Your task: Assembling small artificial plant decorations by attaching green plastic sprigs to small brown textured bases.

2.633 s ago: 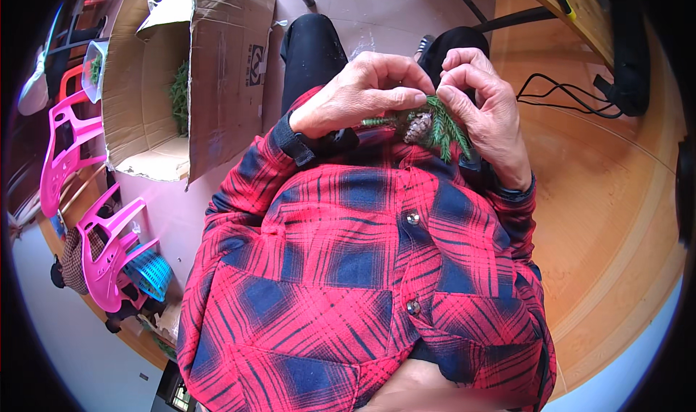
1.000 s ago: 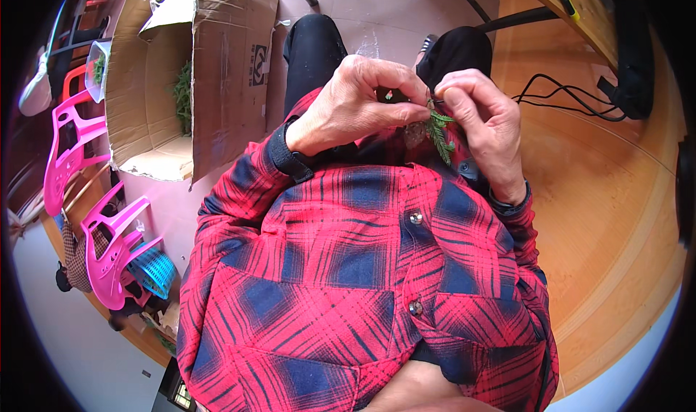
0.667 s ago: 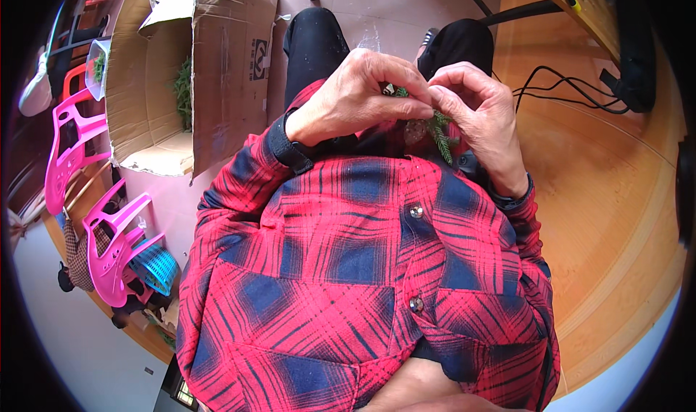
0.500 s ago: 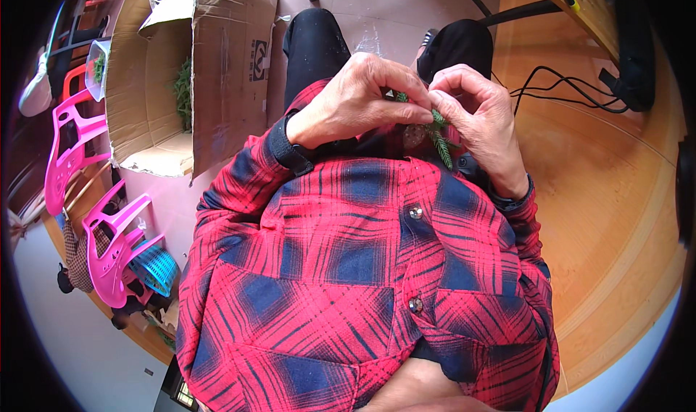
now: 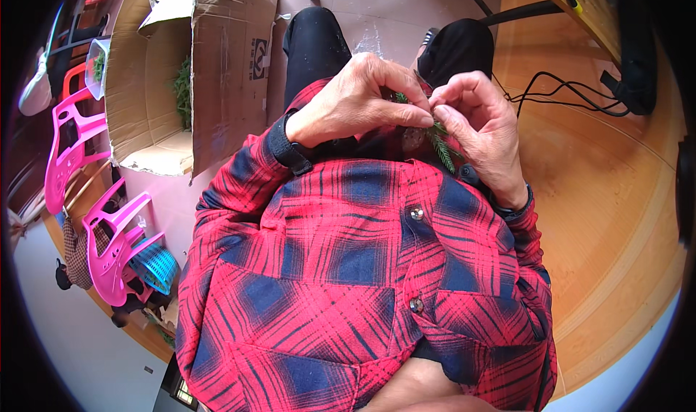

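Note:
In front of my chest, above my lap, both hands meet over a small green artificial pine sprig [image 5: 441, 150]. My left hand [image 5: 370, 100] pinches it between thumb and fingers, and a bit of green shows inside that grip. My right hand [image 5: 480, 118] is closed at the sprig's other side, thumb against fingertips, touching it near the left fingertips. The needled end hangs down below my right thumb. Just what the right fingertips pinch is too small to make out.
An opened cardboard box [image 5: 232, 71] with green sprigs [image 5: 183, 93] inside stands at my left. Beyond it are pink plastic chairs [image 5: 109, 245] and a blue basket [image 5: 156, 267]. Black cables [image 5: 562, 86] lie on the wooden surface [image 5: 602, 194] at my right, near a table edge [image 5: 580, 13].
My right hand has shifted slightly down, its fingers curling a little differently. The sprig's hanging end has swung slightly lower and to the right. My left hand stays nearly still.

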Tool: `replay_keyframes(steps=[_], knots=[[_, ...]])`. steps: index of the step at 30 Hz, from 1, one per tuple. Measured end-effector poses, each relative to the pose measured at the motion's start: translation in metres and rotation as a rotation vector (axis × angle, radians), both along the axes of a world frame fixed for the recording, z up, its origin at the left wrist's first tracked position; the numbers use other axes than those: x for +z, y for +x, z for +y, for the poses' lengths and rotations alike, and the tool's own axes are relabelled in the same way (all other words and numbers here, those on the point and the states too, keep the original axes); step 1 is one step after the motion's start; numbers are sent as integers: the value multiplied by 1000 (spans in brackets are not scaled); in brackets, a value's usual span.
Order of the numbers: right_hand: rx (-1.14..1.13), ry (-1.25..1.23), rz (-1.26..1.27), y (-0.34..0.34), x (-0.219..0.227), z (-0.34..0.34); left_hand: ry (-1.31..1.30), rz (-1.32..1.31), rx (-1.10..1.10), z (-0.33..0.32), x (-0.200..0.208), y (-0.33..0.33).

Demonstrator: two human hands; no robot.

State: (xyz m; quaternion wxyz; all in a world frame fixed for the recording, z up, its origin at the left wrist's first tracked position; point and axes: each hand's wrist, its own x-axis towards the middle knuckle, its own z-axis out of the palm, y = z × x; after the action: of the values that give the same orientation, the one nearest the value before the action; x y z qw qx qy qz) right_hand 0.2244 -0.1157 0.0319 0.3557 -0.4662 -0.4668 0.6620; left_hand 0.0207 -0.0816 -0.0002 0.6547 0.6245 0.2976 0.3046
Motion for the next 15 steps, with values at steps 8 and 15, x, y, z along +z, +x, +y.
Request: replay_keyframes(steps=[8, 15], knots=[[108, 473, -208, 3, -6, 0, -274, 119, -61, 0, 19, -1], [236, 567, -165, 9, -2, 7, -292, 224, -110, 1, 18, 0]])
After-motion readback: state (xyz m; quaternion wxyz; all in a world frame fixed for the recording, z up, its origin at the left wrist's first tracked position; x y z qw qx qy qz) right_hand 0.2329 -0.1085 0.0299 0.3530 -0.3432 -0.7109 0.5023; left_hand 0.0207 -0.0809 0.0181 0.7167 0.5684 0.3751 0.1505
